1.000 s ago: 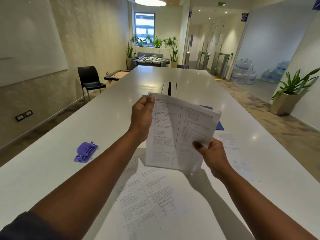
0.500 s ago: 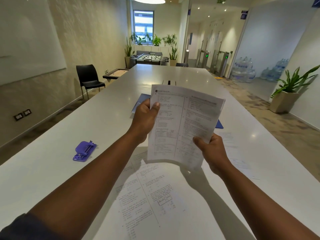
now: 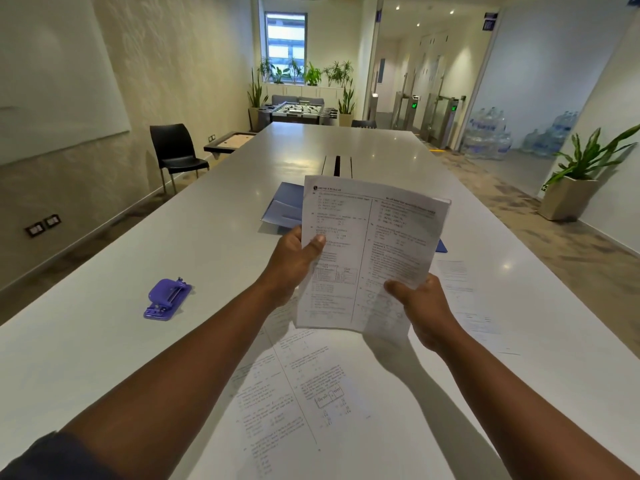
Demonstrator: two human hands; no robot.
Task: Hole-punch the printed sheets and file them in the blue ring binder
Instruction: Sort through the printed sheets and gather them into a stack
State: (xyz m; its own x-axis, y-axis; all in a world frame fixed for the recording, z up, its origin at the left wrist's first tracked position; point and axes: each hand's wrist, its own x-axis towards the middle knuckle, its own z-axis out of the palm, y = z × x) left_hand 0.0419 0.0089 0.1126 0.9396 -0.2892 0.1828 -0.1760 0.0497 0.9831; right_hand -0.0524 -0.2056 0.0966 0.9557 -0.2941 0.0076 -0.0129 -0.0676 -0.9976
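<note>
Sheets gathered and held up – punch off to the left

Over the long white desk [image 3: 104, 358], both hands hold the printed sheets [image 3: 370, 251] upright, long axis vertical: left hand [image 3: 294, 265] pinches the left edge, right hand [image 3: 420, 306] grips the bottom right corner. The blue ring binder [image 3: 282, 209] lies just behind; the purple hole punch [image 3: 167, 298] sits well to the left – nearer the left hand. Since a second ago the stack has risen and squared towards the camera.

The held sheets [image 3: 374, 258] cover most of the blue binder [image 3: 282, 209] behind them, so its rings stay hidden. Behind those sheets, both hands' fingers are out of sight too. Print on every page is too small to read.
</note>
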